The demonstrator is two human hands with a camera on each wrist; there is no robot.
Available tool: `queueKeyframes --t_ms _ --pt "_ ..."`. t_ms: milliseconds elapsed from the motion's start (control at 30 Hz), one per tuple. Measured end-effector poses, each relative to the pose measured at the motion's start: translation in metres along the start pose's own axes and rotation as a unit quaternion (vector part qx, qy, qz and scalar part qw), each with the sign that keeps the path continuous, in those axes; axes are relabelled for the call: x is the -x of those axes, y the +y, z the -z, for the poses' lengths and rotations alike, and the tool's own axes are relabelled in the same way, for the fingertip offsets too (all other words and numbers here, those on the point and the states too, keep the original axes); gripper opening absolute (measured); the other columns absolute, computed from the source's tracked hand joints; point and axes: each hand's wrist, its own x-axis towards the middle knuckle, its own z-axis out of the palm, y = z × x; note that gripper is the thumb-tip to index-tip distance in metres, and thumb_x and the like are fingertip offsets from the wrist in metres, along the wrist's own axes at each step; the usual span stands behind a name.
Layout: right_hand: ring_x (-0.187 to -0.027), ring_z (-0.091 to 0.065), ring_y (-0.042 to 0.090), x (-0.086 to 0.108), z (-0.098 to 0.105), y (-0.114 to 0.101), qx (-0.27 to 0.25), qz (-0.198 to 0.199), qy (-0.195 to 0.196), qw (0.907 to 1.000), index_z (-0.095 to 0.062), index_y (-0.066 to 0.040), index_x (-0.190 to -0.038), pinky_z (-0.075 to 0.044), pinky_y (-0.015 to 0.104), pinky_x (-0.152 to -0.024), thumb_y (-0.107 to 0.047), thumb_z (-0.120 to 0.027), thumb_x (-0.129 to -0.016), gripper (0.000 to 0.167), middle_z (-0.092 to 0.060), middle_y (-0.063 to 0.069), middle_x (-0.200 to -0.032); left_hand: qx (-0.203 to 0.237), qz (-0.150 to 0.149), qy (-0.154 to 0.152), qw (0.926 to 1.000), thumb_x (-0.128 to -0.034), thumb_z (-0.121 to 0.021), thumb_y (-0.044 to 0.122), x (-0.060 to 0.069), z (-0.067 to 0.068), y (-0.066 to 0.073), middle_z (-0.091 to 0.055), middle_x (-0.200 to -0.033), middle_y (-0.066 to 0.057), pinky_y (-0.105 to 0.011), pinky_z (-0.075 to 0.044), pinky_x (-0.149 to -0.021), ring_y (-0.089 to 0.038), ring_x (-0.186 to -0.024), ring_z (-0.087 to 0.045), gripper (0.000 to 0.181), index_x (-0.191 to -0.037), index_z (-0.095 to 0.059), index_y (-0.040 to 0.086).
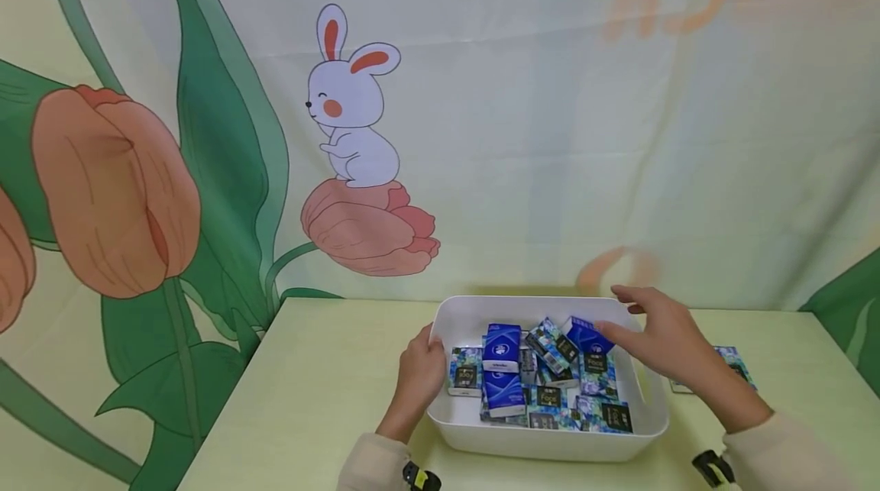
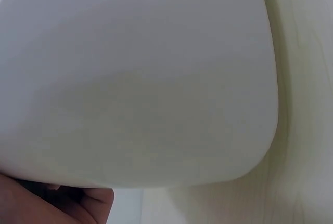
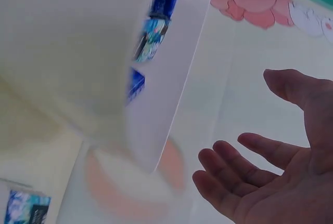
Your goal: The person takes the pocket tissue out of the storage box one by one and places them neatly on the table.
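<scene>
A white plastic bin (image 1: 550, 441) stands on the table, holding several small tissue packs. Some packs are plain blue, like the blue tissue pack (image 1: 505, 393); others carry a blue-green floral print with a dark label, like the floral tissue pack (image 1: 466, 369). My left hand (image 1: 421, 363) grips the bin's left end at the rim; in the left wrist view the bin's outer wall hides part of its fingers. Above the bin's right rim my right hand (image 1: 663, 334) is spread with nothing in it. The right wrist view shows its palm (image 3: 281, 182) and parted fingers, apart from the bin.
Right of the bin, partly behind my right forearm, a floral pack (image 1: 736, 363) lies on the pale table (image 1: 296, 392). A printed cloth backdrop (image 1: 522, 132) with tulips and a rabbit hangs behind the table's far edge.
</scene>
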Motion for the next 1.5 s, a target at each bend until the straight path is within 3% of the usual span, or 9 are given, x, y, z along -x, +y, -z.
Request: queueKeyframes --t_ms 200,367,633,800,900,1000,1133,1333,1500 --pt "-0.109 -0.062 0.045 -0.027 -0.022 -0.014 -0.007 0.027 -0.067 0.9974 -0.055 0.008 -0.137 -0.054 0.056 -0.084 -0.039 -0.075 -0.090 0.070 -0.060 0.030 -0.128 -0.005 -0.008 -0.005 0.9999 -0.1029 -0.045 0.012 0.001 -0.001 0.001 -0.067 -0.119 -0.025 -0.064 -0.048 -0.093 -0.044 -0.111 -0.062 0.037 -0.134 -0.061 -0.001" --pt "-0.106 -0.065 0.043 -0.044 -0.039 -0.015 0.000 0.026 -0.120 0.9924 -0.053 0.010 -0.138 -0.056 0.052 -0.083 -0.039 -0.076 -0.088 0.073 -0.062 0.031 -0.126 -0.013 -0.013 -0.008 0.9998 -0.1031 -0.045 0.011 0.002 -0.002 0.001 -0.067 -0.119 -0.024 -0.064 -0.048 -0.092 -0.045 -0.111 -0.062 0.037 -0.134 -0.061 -0.001" --pt "-0.103 -0.067 0.038 -0.062 -0.045 -0.027 0.018 0.031 -0.173 0.9842 -0.055 0.011 -0.135 -0.056 0.051 -0.084 -0.044 -0.076 -0.086 0.076 -0.065 0.029 -0.121 -0.020 -0.013 -0.011 0.9997 -0.1033 -0.045 0.011 0.003 -0.001 0.003 -0.068 -0.119 -0.024 -0.063 -0.048 -0.092 -0.043 -0.109 -0.063 0.037 -0.134 -0.060 -0.001" --pt "-0.090 -0.067 0.035 -0.062 -0.057 -0.026 0.038 0.018 -0.192 0.9805 -0.064 0.011 -0.121 -0.056 0.050 -0.079 -0.038 -0.083 -0.080 0.066 -0.069 0.025 -0.107 -0.029 -0.015 -0.009 0.9994 -0.1033 -0.045 0.011 0.002 -0.003 0.004 -0.068 -0.117 -0.024 -0.062 -0.049 -0.091 -0.042 -0.107 -0.064 0.036 -0.134 -0.061 -0.001" --pt "-0.080 -0.062 0.026 -0.058 -0.068 -0.022 0.059 0.009 -0.200 0.9780 -0.068 0.005 -0.112 -0.054 0.046 -0.076 -0.032 -0.089 -0.074 0.056 -0.069 0.013 -0.095 -0.029 -0.013 -0.007 0.9995 -0.1026 -0.046 0.010 0.003 -0.003 0.005 -0.068 -0.116 -0.024 -0.063 -0.050 -0.089 -0.043 -0.106 -0.064 0.036 -0.133 -0.061 -0.002" --pt "-0.071 -0.054 0.020 -0.054 -0.075 -0.020 0.087 0.002 -0.200 0.9759 -0.067 0.001 -0.098 -0.048 0.039 -0.066 -0.026 -0.093 -0.069 0.047 -0.062 0.003 -0.083 -0.027 -0.013 -0.003 0.9995 -0.1023 -0.046 0.010 0.005 -0.002 0.006 -0.068 -0.116 -0.024 -0.063 -0.050 -0.089 -0.044 -0.108 -0.064 0.036 -0.132 -0.061 -0.002" --pt "-0.064 -0.043 0.020 -0.053 -0.081 -0.021 0.124 -0.006 -0.200 0.9720 -0.060 -0.002 -0.080 -0.041 0.036 -0.060 -0.018 -0.094 -0.066 0.040 -0.049 0.003 -0.072 -0.026 -0.016 0.003 0.9995 -0.1016 -0.047 0.011 0.006 -0.001 0.006 -0.068 -0.117 -0.023 -0.062 -0.050 -0.089 -0.045 -0.109 -0.063 0.036 -0.132 -0.062 0.000" --pt "-0.071 -0.049 0.023 -0.054 -0.084 -0.027 0.156 -0.020 -0.207 0.9656 -0.058 -0.004 -0.080 -0.047 0.040 -0.069 -0.020 -0.095 -0.063 0.044 -0.052 0.006 -0.079 -0.026 -0.016 0.002 0.9995 -0.1017 -0.047 0.012 0.004 0.001 0.007 -0.069 -0.116 -0.022 -0.061 -0.050 -0.087 -0.043 -0.108 -0.064 0.035 -0.131 -0.063 0.000" --pt "-0.066 -0.042 0.021 -0.055 -0.082 -0.029 0.130 -0.005 -0.196 0.9719 -0.053 -0.006 -0.080 -0.040 0.037 -0.059 -0.015 -0.093 -0.063 0.044 -0.047 0.005 -0.075 -0.028 -0.014 0.007 0.9995 -0.1017 -0.047 0.011 0.003 0.003 0.006 -0.069 -0.116 -0.022 -0.061 -0.050 -0.088 -0.043 -0.108 -0.064 0.035 -0.131 -0.063 0.000"
